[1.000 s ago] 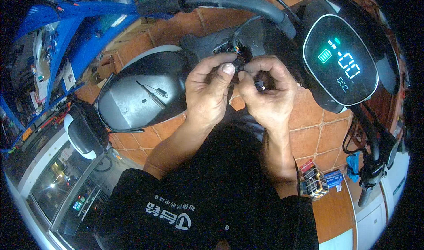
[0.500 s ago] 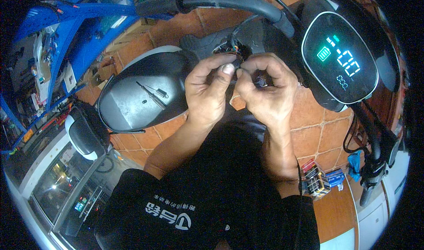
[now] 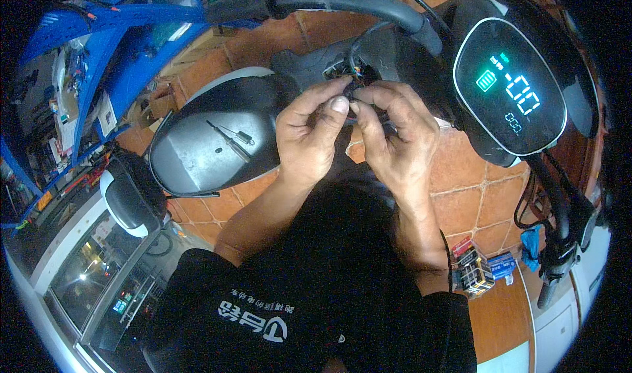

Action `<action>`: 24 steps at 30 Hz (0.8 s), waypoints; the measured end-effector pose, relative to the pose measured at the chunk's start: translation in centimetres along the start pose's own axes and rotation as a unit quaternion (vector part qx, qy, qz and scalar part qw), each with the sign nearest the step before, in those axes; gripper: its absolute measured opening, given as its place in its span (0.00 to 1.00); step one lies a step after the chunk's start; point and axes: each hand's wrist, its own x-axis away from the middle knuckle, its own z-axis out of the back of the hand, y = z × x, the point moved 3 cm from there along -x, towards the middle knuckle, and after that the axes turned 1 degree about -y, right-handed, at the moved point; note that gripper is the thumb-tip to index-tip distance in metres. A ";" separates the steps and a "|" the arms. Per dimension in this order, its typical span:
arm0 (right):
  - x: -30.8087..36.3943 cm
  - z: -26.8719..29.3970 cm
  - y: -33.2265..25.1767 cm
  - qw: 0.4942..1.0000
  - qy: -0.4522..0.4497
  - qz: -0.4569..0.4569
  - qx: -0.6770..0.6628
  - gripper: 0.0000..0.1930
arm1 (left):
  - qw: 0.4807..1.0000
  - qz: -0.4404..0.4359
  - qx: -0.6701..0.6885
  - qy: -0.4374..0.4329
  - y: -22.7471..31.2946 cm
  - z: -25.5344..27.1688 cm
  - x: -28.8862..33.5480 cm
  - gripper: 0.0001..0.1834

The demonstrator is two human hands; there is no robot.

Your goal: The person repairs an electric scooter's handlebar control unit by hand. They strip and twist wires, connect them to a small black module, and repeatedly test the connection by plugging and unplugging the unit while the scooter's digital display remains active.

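Pinching the small dark piece [image 3: 349, 94] lightly and squarely from both sides looks like the sound way to work it, with no hard pull on the thin coloured wires [image 3: 356, 73] just beyond it. Keeping a little of the piece uncovered would help too, as the fingertips hide most of its shape. It sits between the two hands, near the middle of the view. The left hand [image 3: 307, 134] closes thumb and index finger on it; the right hand [image 3: 401, 134] grips it from the other side, fingers curled, the two thumb tips near each other. Both wrists are raised, with the left forearm [image 3: 264, 216] slanting inward and the right forearm [image 3: 421, 225] standing steeper.
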 end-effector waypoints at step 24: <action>-1.7 0.9 0.3 0.997 -0.031 0.072 0.020 0.12 | 0.996 0.016 0.070 0.056 1.1 -1.1 -0.6 0.12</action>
